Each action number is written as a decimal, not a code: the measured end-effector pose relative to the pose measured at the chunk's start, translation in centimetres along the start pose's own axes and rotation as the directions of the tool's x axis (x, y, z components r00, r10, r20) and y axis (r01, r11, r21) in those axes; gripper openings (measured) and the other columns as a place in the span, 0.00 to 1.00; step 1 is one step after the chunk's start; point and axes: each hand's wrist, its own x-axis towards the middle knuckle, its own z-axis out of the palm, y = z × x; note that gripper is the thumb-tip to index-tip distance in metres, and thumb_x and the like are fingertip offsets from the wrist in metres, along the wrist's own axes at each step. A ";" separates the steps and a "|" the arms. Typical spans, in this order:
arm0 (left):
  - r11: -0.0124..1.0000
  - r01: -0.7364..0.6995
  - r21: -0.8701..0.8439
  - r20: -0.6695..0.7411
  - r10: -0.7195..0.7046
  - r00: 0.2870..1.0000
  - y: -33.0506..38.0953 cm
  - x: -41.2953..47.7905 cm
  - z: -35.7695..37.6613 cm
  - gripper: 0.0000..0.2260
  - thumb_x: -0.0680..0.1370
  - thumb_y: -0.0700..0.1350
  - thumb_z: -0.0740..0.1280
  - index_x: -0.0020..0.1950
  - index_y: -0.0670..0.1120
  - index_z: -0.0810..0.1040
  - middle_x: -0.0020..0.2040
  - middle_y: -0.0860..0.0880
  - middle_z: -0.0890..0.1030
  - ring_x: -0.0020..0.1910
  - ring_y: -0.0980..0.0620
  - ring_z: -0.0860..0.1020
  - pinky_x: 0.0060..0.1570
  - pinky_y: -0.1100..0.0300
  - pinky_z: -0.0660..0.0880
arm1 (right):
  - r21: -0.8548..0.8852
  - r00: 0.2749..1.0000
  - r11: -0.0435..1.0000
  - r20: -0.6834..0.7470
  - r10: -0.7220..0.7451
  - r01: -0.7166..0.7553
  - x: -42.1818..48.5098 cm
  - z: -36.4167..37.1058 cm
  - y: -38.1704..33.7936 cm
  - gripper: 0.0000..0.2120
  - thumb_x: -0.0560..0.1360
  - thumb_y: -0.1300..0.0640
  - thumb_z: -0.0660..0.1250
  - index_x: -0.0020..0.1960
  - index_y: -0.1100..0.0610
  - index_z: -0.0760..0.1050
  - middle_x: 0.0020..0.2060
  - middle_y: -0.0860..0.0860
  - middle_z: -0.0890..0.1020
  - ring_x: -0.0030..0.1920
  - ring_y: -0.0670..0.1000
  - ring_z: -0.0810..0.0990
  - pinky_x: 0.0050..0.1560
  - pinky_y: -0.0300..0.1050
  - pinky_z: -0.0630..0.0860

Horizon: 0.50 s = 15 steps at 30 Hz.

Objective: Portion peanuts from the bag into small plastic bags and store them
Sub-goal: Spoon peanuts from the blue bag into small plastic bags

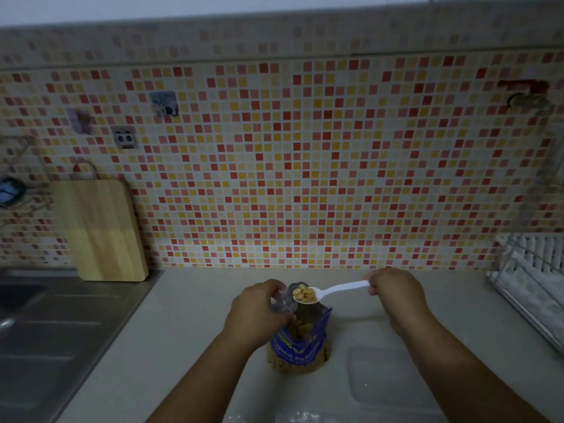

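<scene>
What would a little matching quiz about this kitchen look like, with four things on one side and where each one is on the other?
Things:
1. spoon
2. small bag
3. cutting board
4. dish rack

Places:
A. upright against the tiled wall, by the sink
B. on the counter, far right
C. in the right hand, carrying peanuts
D. in the left hand, above the big peanut bag

Pairs: 1-C, 2-D, 3-A, 4-B
</scene>
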 end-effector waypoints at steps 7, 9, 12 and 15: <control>0.999 -0.043 0.023 -0.037 0.044 0.998 1.2 0.1 0.7 0.21 0.67 0.52 0.74 0.58 0.55 0.75 0.51 0.53 0.80 0.47 0.53 0.78 0.46 0.57 0.79 | 0.136 0.933 0.954 -0.287 -0.219 0.266 -2.3 1.3 -2.3 0.11 0.77 0.61 0.58 0.49 0.59 0.79 0.40 0.53 0.77 0.37 0.50 0.74 0.33 0.39 0.68; 0.999 -0.038 -0.012 -0.047 0.037 0.998 1.4 0.2 0.8 0.19 0.67 0.52 0.74 0.56 0.54 0.76 0.50 0.53 0.81 0.44 0.53 0.78 0.43 0.58 0.78 | 0.031 0.884 0.915 -0.272 -0.380 0.402 -3.8 1.3 -4.5 0.10 0.77 0.59 0.59 0.51 0.57 0.79 0.43 0.52 0.79 0.40 0.50 0.76 0.37 0.39 0.72; 0.992 -0.008 -0.127 -0.078 -0.001 0.997 1.4 0.2 0.7 0.17 0.68 0.51 0.73 0.54 0.53 0.76 0.48 0.53 0.80 0.42 0.53 0.78 0.40 0.59 0.76 | -0.232 0.726 0.786 -0.303 -0.618 0.573 -6.3 0.6 -7.9 0.09 0.76 0.58 0.60 0.53 0.57 0.77 0.49 0.55 0.80 0.52 0.55 0.76 0.52 0.46 0.72; 0.972 0.007 -0.235 -0.111 -0.034 0.993 1.0 0.2 0.2 0.15 0.69 0.50 0.74 0.53 0.54 0.75 0.47 0.56 0.79 0.41 0.58 0.76 0.36 0.69 0.71 | -0.310 0.569 0.688 -0.395 -0.721 0.656 -7.3 -0.8 -8.7 0.04 0.74 0.59 0.61 0.44 0.55 0.75 0.42 0.53 0.76 0.56 0.56 0.72 0.55 0.47 0.69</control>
